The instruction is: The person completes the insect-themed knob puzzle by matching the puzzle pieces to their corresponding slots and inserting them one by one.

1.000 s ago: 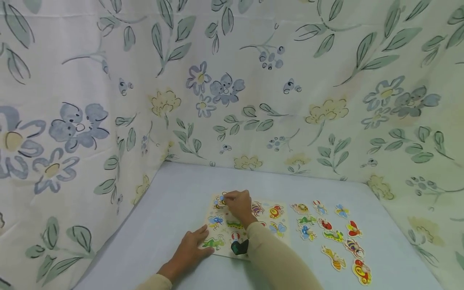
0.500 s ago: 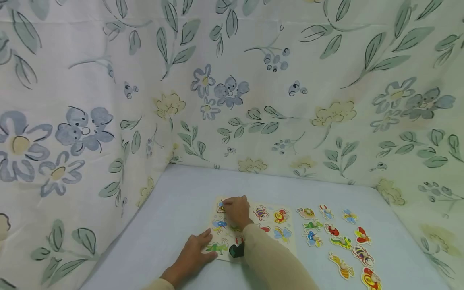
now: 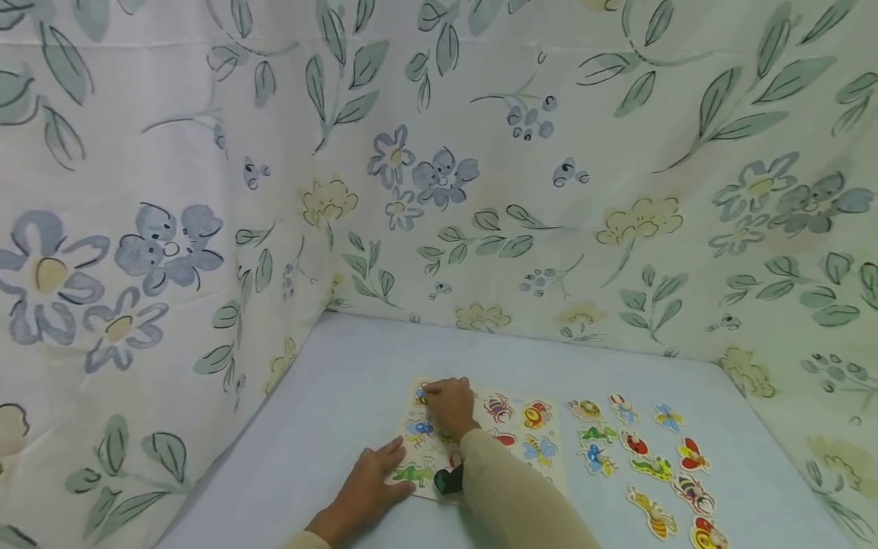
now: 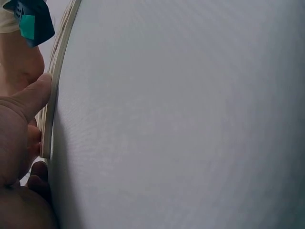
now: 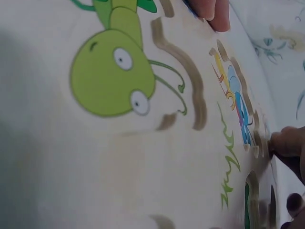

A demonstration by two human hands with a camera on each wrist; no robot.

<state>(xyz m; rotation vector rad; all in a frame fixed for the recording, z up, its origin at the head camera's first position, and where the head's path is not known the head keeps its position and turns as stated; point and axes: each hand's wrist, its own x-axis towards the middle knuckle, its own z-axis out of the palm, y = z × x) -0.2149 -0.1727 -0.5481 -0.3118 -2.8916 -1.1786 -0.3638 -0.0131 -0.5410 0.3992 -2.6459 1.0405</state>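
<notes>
A wooden insect puzzle board (image 3: 446, 454) lies on the table. At its upper left, my right hand (image 3: 451, 404) pinches a small bee puzzle piece (image 3: 421, 394) over the bee picture, mostly hidden by the fingers. In the right wrist view, the right fingertips (image 5: 281, 143) are low at the board's far side, beyond the mosquito picture (image 5: 240, 107). My left hand (image 3: 370, 488) rests at the board's lower left corner beside the grasshopper picture (image 3: 414, 474). Its fingers are extended, and the left wrist view has the thumb (image 4: 38, 95) against the board's edge (image 4: 53, 95).
Several loose insect pieces lie right of the board, among them a ladybug (image 3: 635, 443), a caterpillar (image 3: 652, 467), a spider (image 3: 694, 494) and a wasp (image 3: 655, 516). A floral curtain (image 3: 494, 252) encloses the table (image 3: 357, 366). A dark wrist device (image 3: 449, 480) sits on the right wrist.
The head view has shifted slightly, so everything appears a little lower and farther right. The bee piece, earlier beside the printed bee, now overlaps it. The left hand stays at the corner.
</notes>
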